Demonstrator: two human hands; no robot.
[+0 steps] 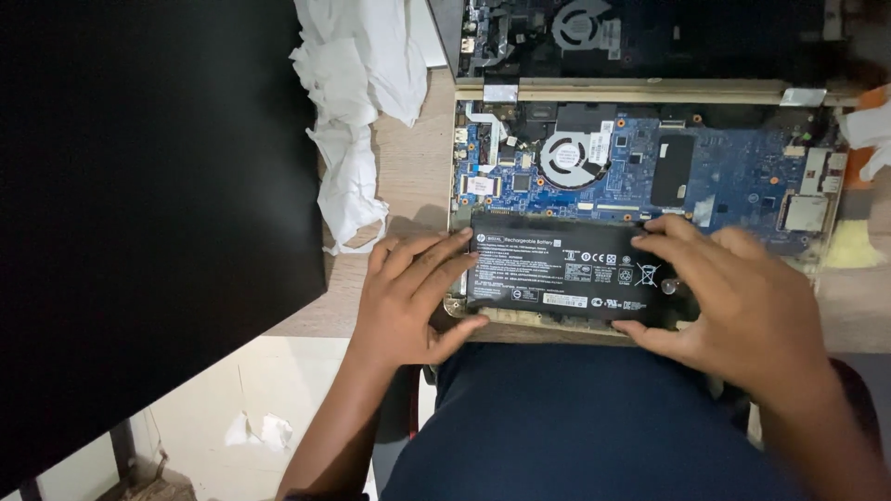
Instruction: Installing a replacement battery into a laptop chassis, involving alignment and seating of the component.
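Hands (408,297) (733,297) seemingly on battery (561,269)

We see a cluttered corner under even light.
A wooden counter (408,176) carries crumpled white paper (357,121); a large black panel (148,204) fills the left of the frame, pale floor (278,390) at lower left.

The camera on my head looks straight down, close to my lap and the wooden table edge (408,176).

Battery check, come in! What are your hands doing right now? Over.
Left hand and right hand both grip the black battery, one at each end. Battery sits in the open laptop. Nothing blocking.
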